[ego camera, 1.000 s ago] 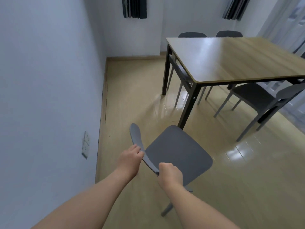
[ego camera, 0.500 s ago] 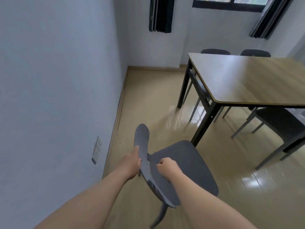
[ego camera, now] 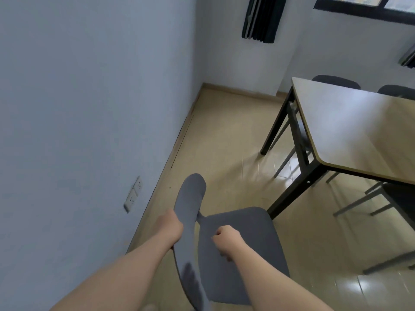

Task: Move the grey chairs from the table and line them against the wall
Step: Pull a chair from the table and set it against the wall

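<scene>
A grey chair [ego camera: 238, 248] stands low in the middle of the head view, its backrest [ego camera: 190, 198] turned toward the white wall [ego camera: 89, 108] on the left. My left hand [ego camera: 168, 230] holds the backrest from its wall side, fingers hidden behind it. My right hand [ego camera: 226, 241] hovers over the seat as a closed fist, a small gap away from the backrest. Two more grey chairs [ego camera: 335, 81] show behind the wooden table [ego camera: 359, 131]. Another grey chair [ego camera: 399, 198] sits at the table's near side on the right.
A double wall socket [ego camera: 133, 194] sits low on the left wall near the chair. Tan floor [ego camera: 220, 135] runs along the wall to the far corner. The table's black leg [ego camera: 292, 191] stands just right of the chair. Dark curtains [ego camera: 260, 16] hang at the back.
The chair has turned so its backrest points at the left wall and has come closer to it. My right hand has come off the backrest. The view has swung left and up.
</scene>
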The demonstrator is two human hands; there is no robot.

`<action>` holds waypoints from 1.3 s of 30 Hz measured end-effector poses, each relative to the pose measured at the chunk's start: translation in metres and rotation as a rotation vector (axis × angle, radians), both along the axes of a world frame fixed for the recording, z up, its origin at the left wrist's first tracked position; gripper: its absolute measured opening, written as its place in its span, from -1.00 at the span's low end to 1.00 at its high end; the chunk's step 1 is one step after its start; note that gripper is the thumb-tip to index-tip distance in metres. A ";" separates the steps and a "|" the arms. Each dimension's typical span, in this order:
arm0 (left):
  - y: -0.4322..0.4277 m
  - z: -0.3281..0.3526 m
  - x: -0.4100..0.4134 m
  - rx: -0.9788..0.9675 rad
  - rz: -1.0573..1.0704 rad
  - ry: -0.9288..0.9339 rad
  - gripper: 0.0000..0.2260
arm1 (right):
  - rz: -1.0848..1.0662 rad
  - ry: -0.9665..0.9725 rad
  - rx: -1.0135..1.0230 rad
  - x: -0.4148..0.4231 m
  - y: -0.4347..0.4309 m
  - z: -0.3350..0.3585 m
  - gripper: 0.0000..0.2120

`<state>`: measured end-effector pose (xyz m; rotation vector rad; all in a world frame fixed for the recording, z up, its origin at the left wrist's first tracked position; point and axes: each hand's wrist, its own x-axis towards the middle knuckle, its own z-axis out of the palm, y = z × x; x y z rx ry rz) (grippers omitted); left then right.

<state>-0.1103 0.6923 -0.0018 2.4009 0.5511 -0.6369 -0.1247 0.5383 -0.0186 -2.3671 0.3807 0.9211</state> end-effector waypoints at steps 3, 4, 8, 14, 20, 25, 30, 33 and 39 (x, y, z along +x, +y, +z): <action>0.015 0.000 0.027 0.063 -0.011 -0.032 -0.83 | 0.026 0.024 0.006 0.013 0.010 -0.002 -0.78; 0.023 -0.001 0.036 0.090 -0.019 -0.047 -0.84 | 0.032 0.026 0.010 0.018 0.015 -0.002 -0.83; 0.068 -0.004 0.066 0.177 -0.055 -0.064 -0.83 | 0.013 0.002 0.023 0.042 0.037 -0.002 -0.88; 0.144 0.004 0.069 0.128 -0.111 -0.036 -0.79 | 0.074 0.040 0.037 0.070 0.103 0.003 -0.83; 0.207 0.009 0.062 0.126 -0.046 -0.044 -0.93 | 0.168 -0.001 0.081 0.086 0.178 0.014 -0.65; 0.241 0.003 0.054 0.318 0.079 -0.080 -0.76 | 0.190 0.021 0.079 0.085 0.209 0.006 -0.68; 0.254 -0.003 0.050 0.253 0.129 -0.042 -0.75 | 0.213 0.036 0.052 0.084 0.225 -0.001 -0.67; 0.260 -0.006 0.045 0.300 0.015 -0.019 -0.78 | 0.222 0.050 0.061 0.082 0.236 -0.003 -0.72; 0.268 -0.005 0.037 0.331 -0.090 -0.090 -0.77 | 0.243 0.061 0.062 0.081 0.243 -0.002 -0.90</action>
